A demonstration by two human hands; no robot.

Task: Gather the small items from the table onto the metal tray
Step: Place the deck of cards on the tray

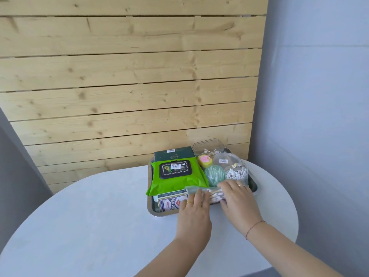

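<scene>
The metal tray sits on the far right part of the round pale desk, close to the wooden slat wall, and it is crowded. Along its left side lies a green wipes pack with a black flap lid, its far end against a dark green box. At the near left corner is a printed card box. On the right side stand clear containers: a far rectangular tub with a few swabs in it, a round clear lid bearing a label, a round jar of white-tipped cotton swabs, and a round tub of teal swabs. A small pink and yellow item lies between the box and the tubs. Across the near edge lies a clear bag of cotton swabs. The left hand rests fingers-forward on the bag's left end, and the right hand presses its right end, both arms reaching in from the near side; whether either truly grips the bag I cannot tell.
</scene>
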